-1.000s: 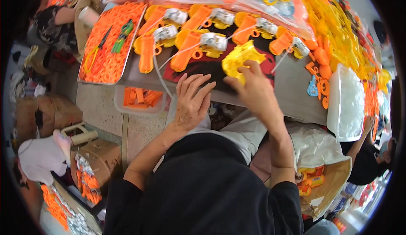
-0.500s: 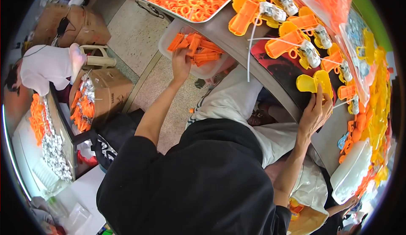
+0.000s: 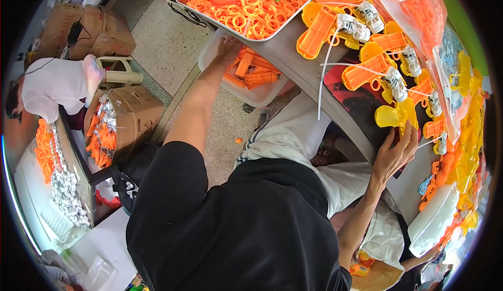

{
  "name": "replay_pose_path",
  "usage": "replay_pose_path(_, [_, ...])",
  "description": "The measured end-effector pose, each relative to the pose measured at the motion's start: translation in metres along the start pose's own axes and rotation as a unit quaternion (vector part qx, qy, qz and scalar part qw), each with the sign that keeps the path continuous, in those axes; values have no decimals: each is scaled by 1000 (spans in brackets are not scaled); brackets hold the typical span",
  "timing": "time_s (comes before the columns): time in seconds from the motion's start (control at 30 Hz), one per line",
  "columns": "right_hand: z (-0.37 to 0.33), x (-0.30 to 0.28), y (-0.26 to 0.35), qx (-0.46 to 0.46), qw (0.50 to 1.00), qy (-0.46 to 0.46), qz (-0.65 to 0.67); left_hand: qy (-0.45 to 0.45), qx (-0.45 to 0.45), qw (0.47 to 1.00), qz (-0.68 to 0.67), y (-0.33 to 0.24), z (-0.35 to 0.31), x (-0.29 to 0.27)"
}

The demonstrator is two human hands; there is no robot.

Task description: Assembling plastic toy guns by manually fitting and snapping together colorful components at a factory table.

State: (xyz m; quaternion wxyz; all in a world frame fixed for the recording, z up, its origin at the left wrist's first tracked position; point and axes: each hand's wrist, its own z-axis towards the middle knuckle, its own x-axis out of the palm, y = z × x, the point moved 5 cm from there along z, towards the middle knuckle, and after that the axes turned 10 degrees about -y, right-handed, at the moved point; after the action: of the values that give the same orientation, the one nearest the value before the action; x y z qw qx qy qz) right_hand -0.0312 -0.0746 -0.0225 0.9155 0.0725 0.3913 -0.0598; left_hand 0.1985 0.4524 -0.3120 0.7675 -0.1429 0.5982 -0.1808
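Note:
My left hand (image 3: pixel 227 51) reaches into a translucent white tub (image 3: pixel 257 101) below the table edge. Its fingers look spread, with nothing visible in them, beside several orange plastic pieces (image 3: pixel 254 73). On the right, my right hand (image 3: pixel 395 152) pinches the lower edge of a yellow moulded plastic part (image 3: pixel 395 115) over a dark red-and-black mat (image 3: pixel 348 89). Just beyond that part lie orange-and-yellow plastic assemblies (image 3: pixel 367 71), with white-and-silver bundles (image 3: pixel 396 84) and pale plastic strips.
A metal tray (image 3: pixel 262 39) full of orange rings stands on the table (image 3: pixel 335 110). Yellow parts (image 3: pixel 469 139) pile up at the far right, near a white container (image 3: pixel 434 220). Cardboard boxes (image 3: pixel 136 118) and another person (image 3: pixel 55 86) are to the left.
My left hand has moved away from the orange pieces toward the tub's far side, its fingers spreading. My right hand still holds the yellow part. The view has shifted slightly.

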Motion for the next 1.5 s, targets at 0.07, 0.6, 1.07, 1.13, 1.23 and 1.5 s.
replay_pose_path(0.07, [-4,-2,-7,-2,1000,8,-26,228,20,962,152,-23,11,17])
replay_pose_path(0.6, [-2,-1,0,6,1000,2,-2,9,39,999,-23,-95,-58,-173])
replay_pose_path(1.07, [-14,-56,99,3,930,34,366,-39,4,878,-478,-249,-126,-255])
replay_pose_path(1.13, [-21,-45,124,87,858,152,483,-24,71,850,-521,-286,-127,-263])
replay_pose_path(1.23, [-15,-44,136,168,758,172,607,-18,159,843,-514,-326,-126,-261])
replay_pose_path(1.5, [-19,-56,74,332,679,92,649,-70,396,836,-374,-430,-137,-253])
